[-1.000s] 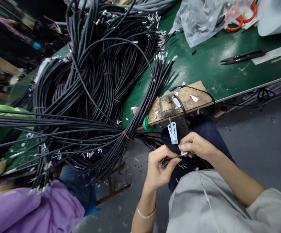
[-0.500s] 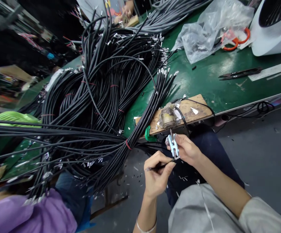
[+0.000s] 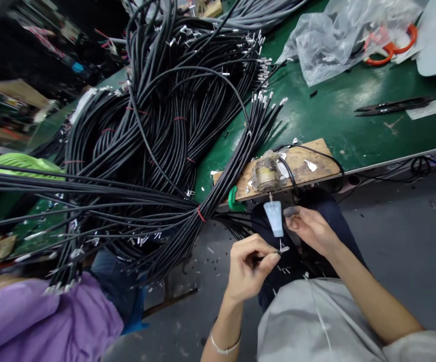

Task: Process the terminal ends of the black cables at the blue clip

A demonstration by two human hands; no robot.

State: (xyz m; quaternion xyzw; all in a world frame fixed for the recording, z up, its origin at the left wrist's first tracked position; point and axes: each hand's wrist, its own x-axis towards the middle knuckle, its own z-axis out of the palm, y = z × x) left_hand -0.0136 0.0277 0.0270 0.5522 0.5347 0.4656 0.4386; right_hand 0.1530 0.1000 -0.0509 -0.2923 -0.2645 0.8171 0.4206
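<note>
My left hand (image 3: 250,269) pinches a black cable near its end. The cable's stripped tip (image 3: 284,250) shows whitish strands just past my fingertips, and a thin strand runs up from it to a pale blue clip (image 3: 274,218). That clip sits on the shaft of a small tape-wrapped motor (image 3: 267,175) and looks smeared into a cone, as if spinning. To its right is my right hand (image 3: 310,226), fingers loosely bent and apart from the clip, with nothing seen in them. The motor rests on a wooden board (image 3: 316,156) at the table edge.
Piles of black cables (image 3: 165,130) cover the green table (image 3: 338,120) on the left, one bundle tied with a red band (image 3: 201,213). A green clamp (image 3: 234,200) grips the board. Snips (image 3: 393,106), orange-handled scissors (image 3: 391,50) and a plastic bag (image 3: 323,48) lie behind. A person in purple (image 3: 52,322) sits left.
My right hand has let go of the clip and drawn back to the right. The clip has gone from sharp to blurred. The view has shifted slightly.
</note>
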